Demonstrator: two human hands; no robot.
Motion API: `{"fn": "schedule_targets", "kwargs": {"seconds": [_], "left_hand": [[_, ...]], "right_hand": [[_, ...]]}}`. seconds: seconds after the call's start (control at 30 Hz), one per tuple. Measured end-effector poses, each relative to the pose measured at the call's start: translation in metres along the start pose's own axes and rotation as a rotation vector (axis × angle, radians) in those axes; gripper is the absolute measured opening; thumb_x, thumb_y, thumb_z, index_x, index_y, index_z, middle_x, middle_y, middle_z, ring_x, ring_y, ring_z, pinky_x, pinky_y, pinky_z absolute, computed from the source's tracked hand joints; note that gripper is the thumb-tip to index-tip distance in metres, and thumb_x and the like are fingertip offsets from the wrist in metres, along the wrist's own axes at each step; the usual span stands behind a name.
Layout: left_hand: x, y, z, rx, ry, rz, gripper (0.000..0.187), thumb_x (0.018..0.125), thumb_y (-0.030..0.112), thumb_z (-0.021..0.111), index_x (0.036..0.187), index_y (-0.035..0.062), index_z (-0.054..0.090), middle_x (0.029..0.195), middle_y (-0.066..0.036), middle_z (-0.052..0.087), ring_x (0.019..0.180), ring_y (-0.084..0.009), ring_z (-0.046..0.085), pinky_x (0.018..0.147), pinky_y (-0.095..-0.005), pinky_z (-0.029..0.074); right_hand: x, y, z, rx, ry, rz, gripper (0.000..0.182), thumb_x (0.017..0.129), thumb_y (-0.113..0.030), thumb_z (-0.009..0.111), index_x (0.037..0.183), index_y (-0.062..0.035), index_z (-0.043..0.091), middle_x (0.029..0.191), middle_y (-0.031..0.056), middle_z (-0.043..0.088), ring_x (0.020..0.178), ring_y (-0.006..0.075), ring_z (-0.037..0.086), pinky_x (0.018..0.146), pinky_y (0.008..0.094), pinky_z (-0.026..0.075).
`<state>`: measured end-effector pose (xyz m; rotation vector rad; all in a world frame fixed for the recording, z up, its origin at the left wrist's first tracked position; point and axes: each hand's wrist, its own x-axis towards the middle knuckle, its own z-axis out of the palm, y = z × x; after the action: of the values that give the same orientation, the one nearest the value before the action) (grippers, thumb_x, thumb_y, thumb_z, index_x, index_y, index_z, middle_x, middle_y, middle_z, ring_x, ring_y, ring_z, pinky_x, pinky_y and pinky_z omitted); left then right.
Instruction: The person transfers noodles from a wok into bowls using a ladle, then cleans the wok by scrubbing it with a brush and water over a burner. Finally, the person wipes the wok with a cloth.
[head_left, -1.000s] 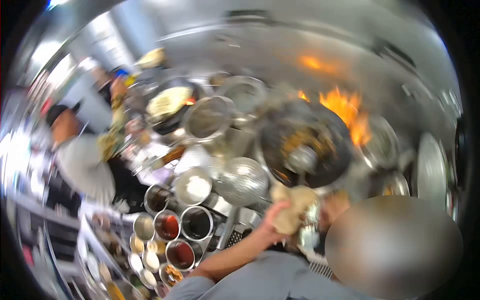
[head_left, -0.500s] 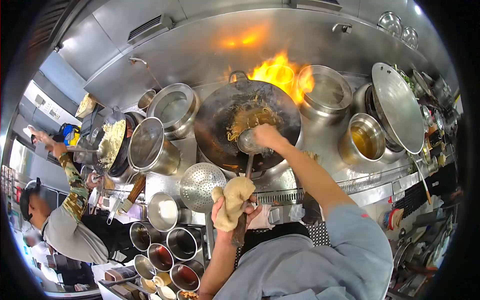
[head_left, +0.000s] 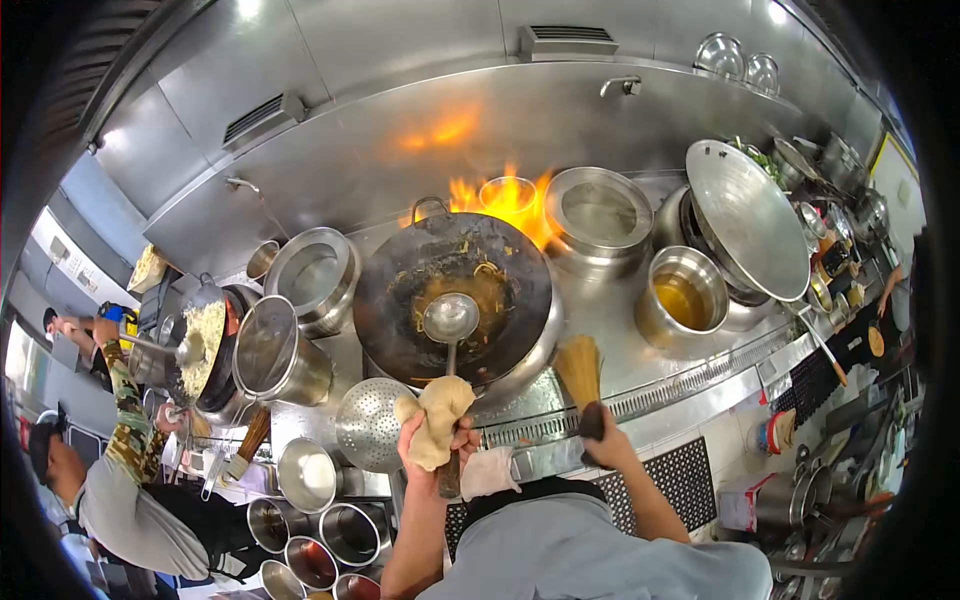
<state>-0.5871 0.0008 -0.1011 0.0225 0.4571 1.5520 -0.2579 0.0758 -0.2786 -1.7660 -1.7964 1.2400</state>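
A large dark wok (head_left: 385,300) sits on the burner, with brown liquid and noodle-like strands (head_left: 490,290) at its bottom. My left hand (head_left: 425,450), below the wok, is closed round the ladle's wooden handle together with a beige cloth (head_left: 440,415). The bowl of the ladle (head_left: 451,318) hangs in or over the wok. To the right, my right hand (head_left: 612,447) is closed on the dark handle of a bamboo brush (head_left: 580,372), whose bristles point up beside the wok's right edge.
Flames (head_left: 510,195) rise behind the wok. A perforated strainer (head_left: 370,425) lies left of my left hand. Steel pots (head_left: 600,215) and a pot of yellowish liquid (head_left: 684,290) stand to the right. At the left a co-worker (head_left: 140,510) tends another wok (head_left: 235,350).
My right hand has moved from over the wok down to the right and now holds the brush. The ladle bowl shows uncovered. The view has shifted, and the flames look lower.
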Motion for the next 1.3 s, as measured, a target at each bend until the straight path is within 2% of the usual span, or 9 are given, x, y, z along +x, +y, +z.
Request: {"fn": "schedule_targets", "kwargs": {"seconds": [0.1,0.23,0.43,0.63,0.77,0.87,1.0,1.07,1.3], "left_hand": [[-0.010,0.007,0.003,-0.006,-0.030,0.007,0.063,0.087,0.046,0.056,0.125,-0.0047,0.051,0.094,-0.018,0.062,0.062,-0.0166,0.055,0.079,-0.0365,0.051],[-0.017,0.009,-0.011,-0.062,-0.025,0.026,0.060,0.087,0.043,0.059,0.127,-0.0013,0.052,0.100,-0.017,0.061,0.063,-0.0168,0.052,0.074,-0.0352,0.050],[-0.027,0.006,-0.019,-0.215,-0.071,0.048,0.047,0.085,0.027,0.066,0.120,-0.0026,0.055,0.101,-0.016,0.060,0.075,-0.0260,0.055,0.067,-0.0391,0.049],[-0.031,0.059,-0.090,-0.925,0.041,-0.235,0.046,0.093,0.025,0.060,0.126,-0.0069,0.053,0.107,-0.020,0.055,0.074,-0.0252,0.050,0.065,-0.0369,0.046],[-0.054,0.021,-0.013,-0.229,-0.004,0.169,0.046,0.093,0.024,0.059,0.128,-0.0059,0.052,0.104,-0.018,0.055,0.074,-0.0256,0.048,0.063,-0.0373,0.045],[-0.025,0.088,-0.110,0.317,-0.029,0.116,0.046,0.092,0.022,0.060,0.129,-0.0038,0.053,0.104,-0.019,0.061,0.081,-0.0295,0.057,0.069,-0.0368,0.050],[-0.050,0.077,-0.066,2.103,0.458,-0.138,0.067,0.082,0.038,0.070,0.131,-0.0042,0.054,0.124,-0.024,0.062,0.111,-0.0356,0.062,0.092,-0.0423,0.051],[-0.053,0.032,-0.020,2.464,0.145,-0.310,0.079,0.075,0.046,0.076,0.132,-0.0031,0.054,0.123,-0.027,0.062,0.114,-0.0411,0.060,0.095,-0.0489,0.049],[-0.125,0.010,-0.032,1.942,0.333,0.161,0.072,0.073,0.035,0.080,0.132,0.0021,0.056,0.125,-0.026,0.062,0.119,-0.0420,0.058,0.097,-0.0508,0.047]], "right_hand": [[-0.026,-0.064,-0.081,1.088,-0.107,0.245,0.086,0.076,-0.007,0.067,0.153,-0.0073,0.031,0.128,0.0164,0.058,0.109,0.0293,0.061,0.093,0.0400,0.054],[0.003,-0.175,-0.164,0.000,-0.003,-0.525,0.078,0.075,-0.015,0.070,0.147,-0.0068,0.042,0.122,0.0185,0.066,0.109,0.0291,0.065,0.096,0.0376,0.051],[0.117,-0.304,-0.038,-0.894,-0.542,-0.583,0.048,0.064,-0.031,0.074,0.108,-0.0104,0.072,0.099,0.0156,0.072,0.091,0.0329,0.069,0.072,0.0458,0.055],[0.128,-0.307,0.009,-0.932,-0.316,-0.741,0.027,0.069,-0.026,0.072,0.091,-0.0117,0.078,0.096,0.0099,0.075,0.090,0.0290,0.071,0.072,0.0421,0.057],[0.104,-0.297,0.012,-0.754,-0.203,-0.730,0.030,0.065,-0.028,0.075,0.087,-0.0073,0.077,0.094,0.0126,0.074,0.096,0.0279,0.069,0.078,0.0410,0.055],[0.112,-0.314,-0.048,-0.822,-0.301,-0.686,0.034,0.063,-0.025,0.077,0.089,-0.0028,0.076,0.097,0.0147,0.073,0.098,0.0312,0.068,0.080,0.0446,0.054],[0.132,-0.355,-0.109,-0.592,-0.073,-0.619,0.041,0.063,-0.031,0.081,0.098,-0.0097,0.077,0.109,0.0133,0.071,0.106,0.0284,0.065,0.080,0.0473,0.054],[0.123,-0.349,-0.110,-0.614,-0.007,-0.711,0.036,0.064,-0.027,0.079,0.095,-0.0100,0.077,0.103,0.0134,0.072,0.101,0.0292,0.068,0.077,0.0471,0.055],[0.112,-0.354,-0.107,-1.226,-0.347,-0.630,0.029,0.068,-0.024,0.071,0.092,-0.0082,0.077,0.090,0.0130,0.074,0.090,0.0312,0.071,0.070,0.0454,0.056]]}}
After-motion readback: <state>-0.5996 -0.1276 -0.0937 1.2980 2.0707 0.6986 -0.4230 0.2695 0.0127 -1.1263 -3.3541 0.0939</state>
